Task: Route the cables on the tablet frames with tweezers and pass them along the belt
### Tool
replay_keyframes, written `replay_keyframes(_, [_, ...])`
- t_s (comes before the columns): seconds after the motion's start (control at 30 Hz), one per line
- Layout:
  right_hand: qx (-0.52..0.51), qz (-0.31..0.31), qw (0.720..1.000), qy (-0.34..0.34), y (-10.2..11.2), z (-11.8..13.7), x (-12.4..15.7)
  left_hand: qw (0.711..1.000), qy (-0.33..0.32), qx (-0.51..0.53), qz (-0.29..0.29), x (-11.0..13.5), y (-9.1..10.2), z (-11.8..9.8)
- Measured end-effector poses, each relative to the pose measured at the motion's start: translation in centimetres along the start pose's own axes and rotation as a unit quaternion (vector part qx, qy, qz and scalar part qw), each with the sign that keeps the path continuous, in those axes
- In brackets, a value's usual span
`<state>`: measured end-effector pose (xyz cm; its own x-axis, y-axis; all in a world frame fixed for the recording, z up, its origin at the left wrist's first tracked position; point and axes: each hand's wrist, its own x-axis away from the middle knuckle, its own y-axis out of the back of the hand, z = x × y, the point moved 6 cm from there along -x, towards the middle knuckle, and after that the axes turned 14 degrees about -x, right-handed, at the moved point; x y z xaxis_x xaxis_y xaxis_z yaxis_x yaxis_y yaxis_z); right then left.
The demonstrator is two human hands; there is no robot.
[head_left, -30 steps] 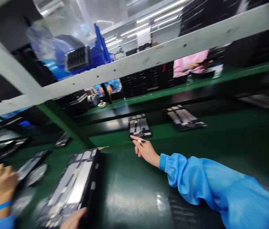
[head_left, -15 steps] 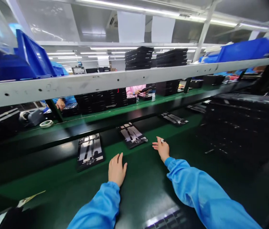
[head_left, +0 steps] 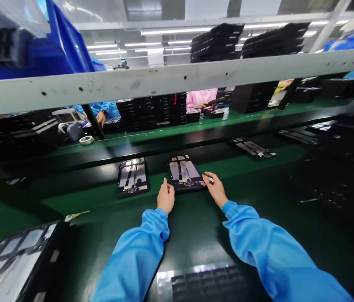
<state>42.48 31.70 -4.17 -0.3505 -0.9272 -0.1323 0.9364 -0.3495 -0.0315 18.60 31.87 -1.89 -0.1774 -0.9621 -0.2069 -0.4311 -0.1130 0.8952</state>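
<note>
**Green worktop [head_left: 195,235], glossy and dark, under your two bare hands**

Smooth and faintly reflective, the surface catches a pale shine between your bright blue, gathered-cuff fabric sleeves [head_left: 133,247]. Beyond it, a scuffed white beam [head_left: 117,86] with round holes crosses the room, with a blue plastic bin [head_left: 66,46] at the upper left. White strip lights [head_left: 177,31] run overhead, and ridged stacks of black trays [head_left: 214,44] rise behind the beam. Below it show a co-worker's pink sleeve [head_left: 202,97] and another co-worker's hand [head_left: 101,117], near a pale ring-shaped roll [head_left: 86,140].

Between your hands lies the flat, black-rimmed rectangular device [head_left: 184,170], its grey panels crossed by dark strips. Your left hand [head_left: 166,196] is at its near left corner, fingers nearly straight and loosely together; whether it grips cannot be told. Your right hand [head_left: 215,189] is half curled at the right edge, a small white-and-dark piece [head_left: 211,180] held among its fingers.

A similar black-framed panel [head_left: 133,176] lies just left, another slim grey-and-black panel [head_left: 254,147] farther right. Lower left sits a thick black block topped with grey rectangles [head_left: 16,260].
</note>
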Motion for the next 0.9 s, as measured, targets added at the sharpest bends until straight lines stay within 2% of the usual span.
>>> replay_keyframes(0.07, [-0.007, 0.071, 0.997, -0.022, 0.5, 0.7, 4.0, 0.999, -0.009, 0.021, 0.036, 3.8, 1.1, 1.2])
replay_keyframes(0.17, [-0.004, 0.197, 0.979, -0.054, 1.4, 1.9, 10.7, 0.994, -0.038, 0.040, 0.095, 11.4, 2.7, 2.8])
replay_keyframes(0.2, [0.040, 0.266, 0.962, -0.044, 1.3, 2.3, 12.8, 0.992, -0.052, 0.043, 0.109, 14.0, 3.2, 3.1])
replay_keyframes(0.23, [0.088, 0.303, 0.948, -0.036, 1.4, 2.6, 14.7, 0.990, -0.071, 0.044, 0.117, 16.4, 3.7, 3.3])
replay_keyframes(0.3, [0.147, 0.313, 0.938, -0.029, 1.8, 2.9, 17.1, 0.988, -0.087, 0.042, 0.119, 20.2, 4.6, 3.5])
replay_keyframes(0.37, [0.173, 0.298, 0.939, -0.018, 1.8, 3.1, 18.8, 0.989, -0.081, 0.037, 0.116, 22.3, 5.2, 3.8])
replay_keyframes(0.47, [0.197, 0.239, 0.950, 0.039, 1.9, 4.0, 21.2, 0.992, -0.069, 0.029, 0.103, 23.0, 6.0, 3.9])
replay_keyframes(0.53, [0.206, 0.185, 0.955, 0.107, 2.2, 5.1, 23.3, 0.994, -0.065, 0.032, 0.079, 22.7, 6.8, 3.9])
replay_keyframes(0.57, [0.195, 0.179, 0.954, 0.142, 2.2, 5.6, 24.6, 0.995, -0.068, 0.035, 0.066, 22.5, 7.2, 3.7])
replay_keyframes(0.6, [0.179, 0.206, 0.947, 0.169, 1.8, 5.9, 25.9, 0.995, -0.076, 0.037, 0.055, 22.3, 7.5, 3.4])
replay_keyframes(0.63, [0.172, 0.259, 0.933, 0.181, 1.2, 5.9, 27.2, 0.994, -0.089, 0.035, 0.048, 22.1, 7.7, 3.0])
replay_keyframes(0.73, [0.187, 0.421, 0.874, 0.152, -0.4, 5.2, 29.9, 0.991, -0.130, 0.006, 0.028, 21.7, 7.7, 1.5])
replay_keyframes(0.8, [0.195, 0.458, 0.858, 0.126, -0.7, 5.1, 30.1, 0.990, -0.141, -0.001, 0.016, 21.5, 7.7, 0.7])
replay_keyframes(0.9, [0.169, 0.444, 0.873, 0.114, -1.0, 6.1, 28.9, 0.990, -0.137, 0.035, 0.022, 21.3, 7.6, 0.1])
